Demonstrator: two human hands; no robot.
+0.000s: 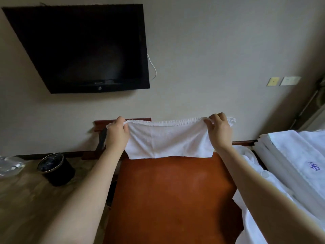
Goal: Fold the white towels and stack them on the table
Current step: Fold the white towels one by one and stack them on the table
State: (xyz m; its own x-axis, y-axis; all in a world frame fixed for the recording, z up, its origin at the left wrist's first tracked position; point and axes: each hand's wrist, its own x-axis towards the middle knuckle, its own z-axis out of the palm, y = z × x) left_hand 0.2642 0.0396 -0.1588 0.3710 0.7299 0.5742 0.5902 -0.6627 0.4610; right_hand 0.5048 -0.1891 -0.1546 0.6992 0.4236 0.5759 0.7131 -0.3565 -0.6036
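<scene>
Holding a white terry-cloth towel (168,141) up in the air over the far edge of the glossy reddish-brown wooden tabletop (172,191), stretched flat and wide between both hands. Gripping the towel's upper left corner with the left hand (117,133), fingers and thumb curled round a bunch of the ruffled top hem. Pinching the hem near the upper right corner with the right hand (219,132), thumb and forefinger closed on the cloth, other fingers loosely bent, a short tip of towel poking out beyond. Hanging with the lower hem just at the tabletop's far edge; cannot tell whether touching it. Reaching in with bare forearms from the near left and near right corners.

Just off the tabletop's right edge, a stack of folded white linens with a blue embroidered mark (290,155), and nearer, a loose heap of white cloth (253,217) spilling against the near right corner. Left of the tabletop, down on the wood-patterned floor, a round black bin with a dark liner (56,169) and a crumpled clear plastic bag (8,166). On the wall beyond the far edge, a black flat-screen television (79,48) with a thin white cable (153,67) at its right side, and two wall plates (273,81) farther right.
</scene>
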